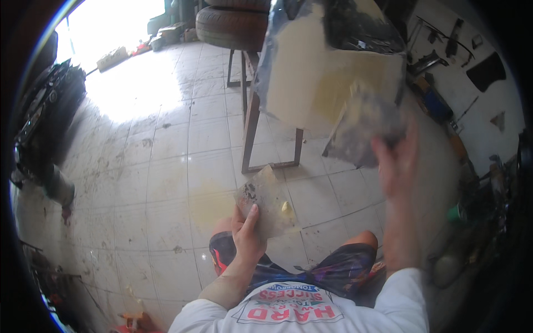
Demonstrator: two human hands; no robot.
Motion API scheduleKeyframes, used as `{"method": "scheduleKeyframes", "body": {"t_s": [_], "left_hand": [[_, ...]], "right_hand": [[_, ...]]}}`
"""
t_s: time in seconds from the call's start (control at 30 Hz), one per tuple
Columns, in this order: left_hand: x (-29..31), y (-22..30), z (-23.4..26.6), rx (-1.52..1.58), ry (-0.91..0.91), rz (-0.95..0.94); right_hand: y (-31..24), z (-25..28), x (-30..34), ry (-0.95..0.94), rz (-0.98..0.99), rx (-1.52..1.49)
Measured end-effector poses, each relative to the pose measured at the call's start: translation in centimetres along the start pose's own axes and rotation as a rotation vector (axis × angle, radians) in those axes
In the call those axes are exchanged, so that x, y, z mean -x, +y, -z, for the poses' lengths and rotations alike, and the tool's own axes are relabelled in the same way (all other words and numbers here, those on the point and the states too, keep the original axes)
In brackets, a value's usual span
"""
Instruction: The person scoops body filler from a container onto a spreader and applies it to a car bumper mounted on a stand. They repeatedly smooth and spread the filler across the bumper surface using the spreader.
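My left hand (247, 236) grips a thin, cloudy mixing board (269, 194) by its lower left side, thumb on top. Dark smears mark the board, and a dab of pale yellow putty (286, 207) sits near its right edge. My right hand (398, 161) is closed on a flat, stained grey putty spreader (366, 130), blurred by motion. The spreader overlaps the lower right of a body panel (291, 66) coated with cream and yellowish filler; whether they touch, I cannot tell. Dark, glossy patches show on the panel's upper part.
A metal stand (251, 133) rises below the panel from the tiled floor (161, 188). Tyres (230, 25) are stacked behind it. Dark vehicle parts (47, 105) and a pale bucket (58, 186) line the left. Loose parts and tools, including a dark flat piece (486, 72), lie at right.
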State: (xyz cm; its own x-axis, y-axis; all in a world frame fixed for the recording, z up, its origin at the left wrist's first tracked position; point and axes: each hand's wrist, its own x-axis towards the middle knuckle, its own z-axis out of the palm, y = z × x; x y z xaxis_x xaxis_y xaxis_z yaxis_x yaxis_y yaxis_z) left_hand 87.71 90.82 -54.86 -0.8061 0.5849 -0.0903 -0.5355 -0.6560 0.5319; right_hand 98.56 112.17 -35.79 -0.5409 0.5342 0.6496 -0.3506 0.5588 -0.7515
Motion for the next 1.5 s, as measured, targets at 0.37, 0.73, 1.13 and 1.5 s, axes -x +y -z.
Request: {"method": "scheduleKeyframes", "body": {"t_s": [0.37, 0.73, 1.13, 1.5], "left_hand": [[1.3, -4.2, 1.1, -0.284, -0.02, -0.063], [2.6, -6.5, 3.8, -1.073, -0.283, -0.201], [0.4, -4.7, 1.4, -0.254, 0.103, -0.012], [1.8, -4.6, 1.3, -1.047, -0.118, -0.533]], "right_hand": [[10.4, -1.0, 22.2, -0.762, -0.211, 0.544], [9.4, -0.5, 21.0, -0.633, -0.206, 0.488], [8.1, -2.1, 21.7, -0.501, 0.022, 0.194], [8.2, 2.6, 18.5, -0.632, 0.107, 0.885]]}}
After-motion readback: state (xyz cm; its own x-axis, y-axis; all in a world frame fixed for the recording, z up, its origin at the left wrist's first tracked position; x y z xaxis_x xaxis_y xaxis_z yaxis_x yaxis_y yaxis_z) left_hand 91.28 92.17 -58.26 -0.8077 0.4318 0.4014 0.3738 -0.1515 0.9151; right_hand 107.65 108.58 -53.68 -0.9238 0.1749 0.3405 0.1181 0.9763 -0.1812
